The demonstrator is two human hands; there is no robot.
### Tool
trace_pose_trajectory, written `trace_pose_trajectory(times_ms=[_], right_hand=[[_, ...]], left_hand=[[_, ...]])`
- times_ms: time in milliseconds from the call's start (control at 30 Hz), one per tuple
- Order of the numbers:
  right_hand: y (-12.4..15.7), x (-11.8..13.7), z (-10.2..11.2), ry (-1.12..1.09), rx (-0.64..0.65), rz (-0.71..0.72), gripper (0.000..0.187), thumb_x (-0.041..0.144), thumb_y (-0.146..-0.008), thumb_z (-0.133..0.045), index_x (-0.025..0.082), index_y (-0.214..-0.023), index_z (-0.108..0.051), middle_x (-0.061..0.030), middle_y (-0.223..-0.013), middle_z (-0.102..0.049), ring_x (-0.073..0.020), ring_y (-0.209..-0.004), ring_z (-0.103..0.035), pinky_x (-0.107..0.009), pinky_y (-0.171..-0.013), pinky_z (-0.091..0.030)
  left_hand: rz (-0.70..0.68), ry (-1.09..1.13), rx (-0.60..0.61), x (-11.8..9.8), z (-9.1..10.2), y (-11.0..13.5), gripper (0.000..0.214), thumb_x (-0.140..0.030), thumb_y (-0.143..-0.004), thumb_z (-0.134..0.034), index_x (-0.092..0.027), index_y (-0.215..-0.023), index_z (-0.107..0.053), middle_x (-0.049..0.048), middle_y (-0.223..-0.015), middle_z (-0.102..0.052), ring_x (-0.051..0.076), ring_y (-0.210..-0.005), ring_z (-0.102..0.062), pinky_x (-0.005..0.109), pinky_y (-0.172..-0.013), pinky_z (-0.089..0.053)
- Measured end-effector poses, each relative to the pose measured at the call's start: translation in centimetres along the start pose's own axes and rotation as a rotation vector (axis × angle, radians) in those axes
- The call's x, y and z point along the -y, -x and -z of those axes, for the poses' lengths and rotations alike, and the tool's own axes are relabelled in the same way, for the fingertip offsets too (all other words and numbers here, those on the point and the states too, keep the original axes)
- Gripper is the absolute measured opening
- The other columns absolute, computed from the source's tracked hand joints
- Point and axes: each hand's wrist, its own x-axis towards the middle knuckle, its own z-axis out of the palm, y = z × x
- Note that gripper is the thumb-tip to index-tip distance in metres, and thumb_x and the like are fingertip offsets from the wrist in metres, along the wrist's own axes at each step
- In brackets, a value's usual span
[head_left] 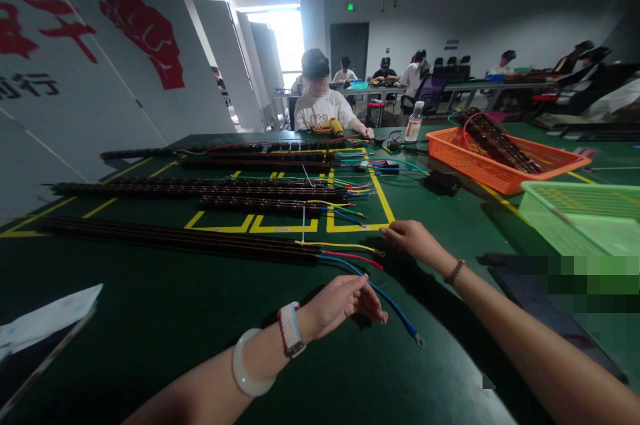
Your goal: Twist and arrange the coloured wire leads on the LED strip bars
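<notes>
A long dark bundle of harness tubes (190, 238) lies across the table, with a yellow wire (345, 246), a red wire (355, 256) and a blue wire (393, 305) coming out of its right end. The blue wire ends in a metal ring terminal (419, 340). My left hand (340, 305) is beside the blue wire, fingers loosely curved and thumb apart; the thumb tip overlaps the wire, and whether it touches I cannot tell. Just above the yellow wire's ring terminal, my right hand (415, 243) has its fingers loosely stretched to the left, with nothing visible in them.
More dark bundles (200, 188) lie behind on the yellow-taped green table. At right are an orange basket (475, 168) holding a bundle, a green basket (555, 225) and a bottle (414, 124). A person (323, 108) sits opposite near a yellow heat gun (334, 126). Papers (45, 322) lie front left.
</notes>
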Motion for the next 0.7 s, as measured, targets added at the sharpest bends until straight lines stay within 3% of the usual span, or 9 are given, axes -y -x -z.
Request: trace_pose_trajectory(times_ms=[133,233,467,700], right_hand=[[-0.4,-1.4,-1.5,-0.183,-0.03,0.042,0.041,0.047,-0.082,-0.048,0.011,-0.088,-0.066,-0.0045,-0.073,-0.065,-0.0123,-0.058,-0.053,-0.023,-0.055,-0.04],[-0.4,-1.8,-2.0,-0.241,-0.035,0.022,0.043,0.049,-0.079,-0.051,0.01,-0.088,-0.066,-0.004,-0.07,-0.064,-0.0125,-0.057,-0.052,-0.024,-0.054,-0.039],[-0.6,-2.3,-2.7,-0.262,-0.008,0.08,0.035,0.044,-0.08,-0.053,0.013,-0.088,-0.067,-0.0061,-0.081,-0.069,-0.0168,-0.073,-0.06,-0.026,-0.068,-0.045],[-0.8,-2.7,-3.1,-0.2,-0.012,0.114,0.031,0.044,-0.081,-0.054,0.017,-0.084,-0.069,-0.0041,-0.079,-0.07,-0.0177,-0.072,-0.062,-0.027,-0.067,-0.045]], left_hand=[[0.004,-0.003,-0.01,-0.2,-0.3,0.2,0.042,-0.045,-0.087,-0.044,-0.011,-0.075,-0.065,0.0127,-0.075,-0.069,0.023,-0.079,-0.066,0.037,-0.082,-0.045],[0.001,-0.001,-0.019,-0.3,-0.4,0.4,0.042,-0.045,-0.088,-0.043,-0.011,-0.076,-0.065,0.0123,-0.076,-0.069,0.025,-0.081,-0.065,0.038,-0.083,-0.044],[0.002,0.002,-0.016,-0.2,-0.2,0.2,0.042,-0.044,-0.088,-0.043,-0.01,-0.077,-0.065,0.0127,-0.076,-0.069,0.024,-0.081,-0.066,0.037,-0.083,-0.045],[-0.005,0.014,-0.001,0.3,0.1,-0.1,0.043,-0.042,-0.089,-0.041,-0.009,-0.075,-0.064,0.0132,-0.074,-0.069,0.022,-0.077,-0.067,0.035,-0.079,-0.047]])
